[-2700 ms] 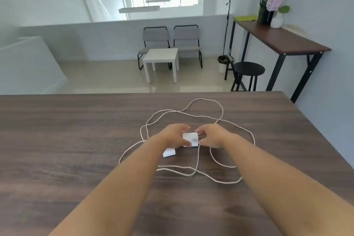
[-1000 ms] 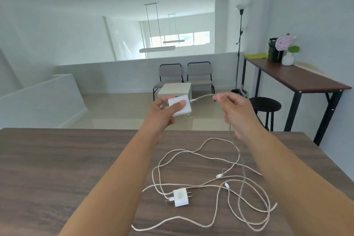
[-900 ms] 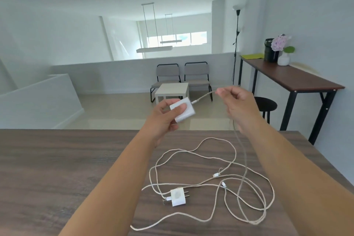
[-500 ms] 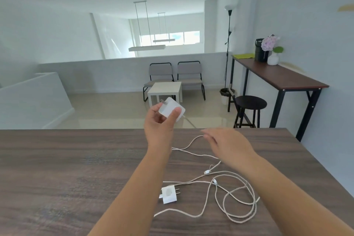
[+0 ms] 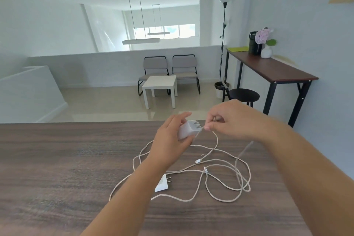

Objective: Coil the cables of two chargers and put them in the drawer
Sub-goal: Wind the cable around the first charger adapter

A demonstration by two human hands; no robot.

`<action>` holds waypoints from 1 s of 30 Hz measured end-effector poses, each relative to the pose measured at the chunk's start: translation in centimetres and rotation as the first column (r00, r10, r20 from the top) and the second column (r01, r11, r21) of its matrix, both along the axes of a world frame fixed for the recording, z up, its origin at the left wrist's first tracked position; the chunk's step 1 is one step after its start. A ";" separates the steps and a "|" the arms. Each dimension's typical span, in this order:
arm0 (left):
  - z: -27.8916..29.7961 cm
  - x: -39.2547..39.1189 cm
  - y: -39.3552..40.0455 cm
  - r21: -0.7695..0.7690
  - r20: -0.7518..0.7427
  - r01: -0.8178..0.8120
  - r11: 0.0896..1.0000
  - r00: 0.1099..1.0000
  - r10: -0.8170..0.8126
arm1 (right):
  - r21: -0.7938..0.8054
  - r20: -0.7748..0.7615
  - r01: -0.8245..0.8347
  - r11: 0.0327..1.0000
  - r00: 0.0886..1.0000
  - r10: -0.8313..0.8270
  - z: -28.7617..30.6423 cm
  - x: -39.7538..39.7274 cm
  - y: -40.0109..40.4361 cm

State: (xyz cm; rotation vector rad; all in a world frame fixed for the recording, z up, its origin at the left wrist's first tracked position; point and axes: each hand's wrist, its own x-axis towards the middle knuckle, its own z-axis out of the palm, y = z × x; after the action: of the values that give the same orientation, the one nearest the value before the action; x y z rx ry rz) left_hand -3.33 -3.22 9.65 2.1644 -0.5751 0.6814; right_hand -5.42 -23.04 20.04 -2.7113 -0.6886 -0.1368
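Note:
My left hand holds a white charger block above the dark wooden table, its metal prongs pointing right. My right hand pinches that charger's white cable right beside the block; the cable drops from my fingers to the table. A second white charger block lies on the table under my left forearm, prongs up-right. Both cables sprawl in tangled loops on the table, with two small connector ends near the middle. No drawer is in view.
The table's far edge runs just behind my hands. Beyond it on the floor stand a small white side table, two grey chairs, a black stool and a tall dark desk at the right wall.
My left hand has lowered the charger block and turned it so the prongs face right. My right hand has come up to the block with the cable pinched in it.

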 end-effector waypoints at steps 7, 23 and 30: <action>-0.2 -1.3 0.2 -0.075 -0.018 0.077 0.994 0.997 -0.078 | 0.225 -0.005 -0.019 0.974 1.000 0.020 -1.4 1.4 -1.6; 0.3 -2.6 -2.6 -0.816 -0.191 0.146 0.559 0.846 -0.499 | 0.834 -0.195 0.162 0.527 0.981 0.008 -8.2 1.8 0.5; 1.3 -2.3 -5.1 -0.985 -0.125 -0.031 0.172 0.814 -0.568 | 0.945 -0.210 0.178 0.276 0.973 0.093 -9.1 0.4 3.2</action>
State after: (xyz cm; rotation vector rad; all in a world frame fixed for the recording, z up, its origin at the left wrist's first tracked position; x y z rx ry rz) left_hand -5.64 -8.29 10.93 0.8273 -0.1273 0.1139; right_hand -4.97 -19.79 10.90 -1.4607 -0.2594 -0.1778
